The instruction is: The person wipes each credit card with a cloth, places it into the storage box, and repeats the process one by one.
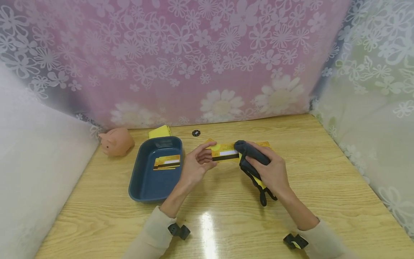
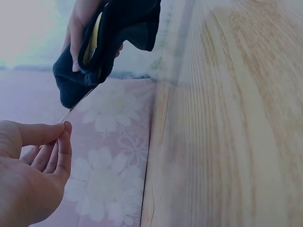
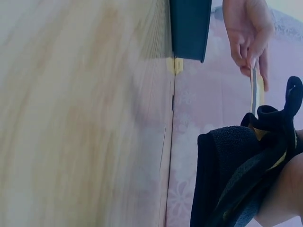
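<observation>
My left hand (image 1: 195, 163) pinches the left end of a yellow card (image 1: 224, 151) with a black stripe and a white strip. In the left wrist view, the thumb and fingertips hold the card by its edge. My right hand (image 1: 273, 171) grips a folded dark cloth (image 1: 255, 156) with yellow showing in its folds and a loop hanging below. The cloth covers the card's right end. Held above the table, the card is seen nearly edge-on in the right wrist view. More yellow card-like pieces (image 1: 265, 144) show partly behind the right hand.
Left of my hands stands a blue tray (image 1: 137, 183) holding a few similar cards (image 1: 166, 162). A pink piggy bank (image 1: 117, 142) and a yellow object (image 1: 160, 132) stand behind it. A black poker chip (image 1: 196, 133) lies near the back edge, by the flowered curtain (image 1: 207, 64).
</observation>
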`<state>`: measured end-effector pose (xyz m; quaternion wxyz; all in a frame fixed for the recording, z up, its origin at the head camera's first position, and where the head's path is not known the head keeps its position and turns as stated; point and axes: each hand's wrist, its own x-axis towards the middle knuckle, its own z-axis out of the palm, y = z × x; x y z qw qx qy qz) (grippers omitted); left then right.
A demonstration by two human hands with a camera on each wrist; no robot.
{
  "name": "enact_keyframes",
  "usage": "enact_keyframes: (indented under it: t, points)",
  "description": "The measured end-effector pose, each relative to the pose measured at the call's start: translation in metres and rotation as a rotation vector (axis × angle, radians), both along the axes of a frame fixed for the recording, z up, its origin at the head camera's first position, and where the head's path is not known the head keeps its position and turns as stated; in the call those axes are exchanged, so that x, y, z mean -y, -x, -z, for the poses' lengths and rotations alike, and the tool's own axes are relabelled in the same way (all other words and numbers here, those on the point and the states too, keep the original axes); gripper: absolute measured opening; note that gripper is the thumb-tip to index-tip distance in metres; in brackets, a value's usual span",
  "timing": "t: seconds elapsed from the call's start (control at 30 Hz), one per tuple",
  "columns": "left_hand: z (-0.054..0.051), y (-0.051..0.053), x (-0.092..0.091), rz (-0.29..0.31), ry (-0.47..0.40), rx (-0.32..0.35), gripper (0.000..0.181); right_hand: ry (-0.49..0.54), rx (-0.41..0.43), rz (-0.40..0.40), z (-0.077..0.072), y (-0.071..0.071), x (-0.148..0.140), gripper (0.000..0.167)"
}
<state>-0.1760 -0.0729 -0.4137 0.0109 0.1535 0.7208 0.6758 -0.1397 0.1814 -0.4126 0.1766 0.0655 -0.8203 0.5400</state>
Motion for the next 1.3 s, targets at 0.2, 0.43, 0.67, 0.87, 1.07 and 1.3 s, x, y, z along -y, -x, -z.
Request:
enact_keyframes:
  t: [0.2,0.43,0.67,0.87,1.07,1.3]
  points:
    - [-0.002,0.000,0.001,-0.009,-0.005,0.018,0.061,0.007,0.032,0.057,-0.001,0.001,-0.012,0.045]
    - [-0.004,0.001,0.002,-0.008,-0.006,0.013,0.059,0.078,0.015,0.005,-0.007,-0.002,-0.007,0.046]
    - [-0.004,0.001,-0.002,-0.003,-0.005,0.011,0.060,0.099,0.007,-0.086,-0.010,-0.007,0.014,0.047]
    - [-0.004,0.001,-0.006,0.023,0.006,0.015,0.061,0.103,0.013,-0.174,-0.011,-0.009,0.033,0.046]
    - [-0.005,0.002,-0.008,0.046,0.021,-0.022,0.055,0.098,-0.022,-0.224,-0.013,-0.009,0.047,0.047]
    - [-0.006,0.000,-0.008,0.057,0.024,-0.044,0.056,0.056,-0.047,-0.224,-0.011,-0.008,0.050,0.048]
